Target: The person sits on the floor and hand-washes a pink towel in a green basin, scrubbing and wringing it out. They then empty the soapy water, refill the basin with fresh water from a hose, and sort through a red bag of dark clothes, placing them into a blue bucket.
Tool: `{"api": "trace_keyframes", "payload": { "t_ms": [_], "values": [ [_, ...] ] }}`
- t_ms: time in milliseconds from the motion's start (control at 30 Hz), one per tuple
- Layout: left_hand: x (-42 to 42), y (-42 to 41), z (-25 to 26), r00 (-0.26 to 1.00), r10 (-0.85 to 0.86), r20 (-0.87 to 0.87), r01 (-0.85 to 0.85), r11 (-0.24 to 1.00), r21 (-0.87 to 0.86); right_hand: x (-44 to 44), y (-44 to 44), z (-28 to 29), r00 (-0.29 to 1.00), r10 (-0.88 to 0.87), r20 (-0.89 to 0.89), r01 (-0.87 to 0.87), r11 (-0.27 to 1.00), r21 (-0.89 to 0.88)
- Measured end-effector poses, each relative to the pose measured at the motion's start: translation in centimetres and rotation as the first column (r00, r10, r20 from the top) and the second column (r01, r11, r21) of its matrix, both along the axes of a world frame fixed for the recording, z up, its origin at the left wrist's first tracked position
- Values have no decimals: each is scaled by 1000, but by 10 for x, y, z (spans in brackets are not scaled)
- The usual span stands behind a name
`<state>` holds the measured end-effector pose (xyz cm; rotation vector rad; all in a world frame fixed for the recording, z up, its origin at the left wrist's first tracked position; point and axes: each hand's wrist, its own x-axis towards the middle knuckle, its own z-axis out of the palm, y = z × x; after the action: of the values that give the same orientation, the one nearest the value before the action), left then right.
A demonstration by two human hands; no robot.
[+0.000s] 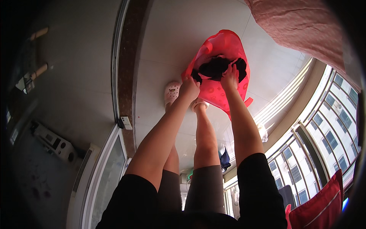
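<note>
A large red bag [220, 97] with a printed pattern and strap handles stands open-mouthed on the tiled floor before me. Black cloth items [214, 67] with some pink fabric among them lie inside it. My left hand [190, 88] is closed on the bag's left rim. My right hand [230, 77] reaches into the mouth, its fingers on the dark and pink cloth at the right side; how firmly it grips cannot be told. The bag's lower part is partly hidden by my right forearm.
My feet in pale clogs [172, 92] are beside the bag. A pink cloth [300, 25] hangs at upper right. A door track [115, 63] and dark threshold [127, 71] run along the left. A railed window [323, 128] curves at right, with a red fabric item [317, 203] below.
</note>
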<state>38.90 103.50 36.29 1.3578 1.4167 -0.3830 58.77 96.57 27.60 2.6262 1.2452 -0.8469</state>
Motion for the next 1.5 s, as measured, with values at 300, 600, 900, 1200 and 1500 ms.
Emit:
{"api": "trace_keyframes", "payload": {
  "t_ms": [300,600,900,1200,1500],
  "values": [
    [-65,-43,-14,976,151,159,-161,985,55,20,-18,5,992,-39,-123,29,996,-80],
    [-70,-66,4,983,-1,184,-28,987,157,12,-48,262,121,-360,-925,793,596,-128],
    [-23,-1,153,559,821,119,-406,396,-824,14,-102,374,-360,-4,-933,758,582,-294],
    [-18,32,295,438,769,466,-518,640,-568,13,-131,499,-27,-100,-995,868,491,-73],
    [-18,16,552,479,-588,651,84,769,633,-51,-97,628,-135,373,-918,922,386,21]
  ]
}}
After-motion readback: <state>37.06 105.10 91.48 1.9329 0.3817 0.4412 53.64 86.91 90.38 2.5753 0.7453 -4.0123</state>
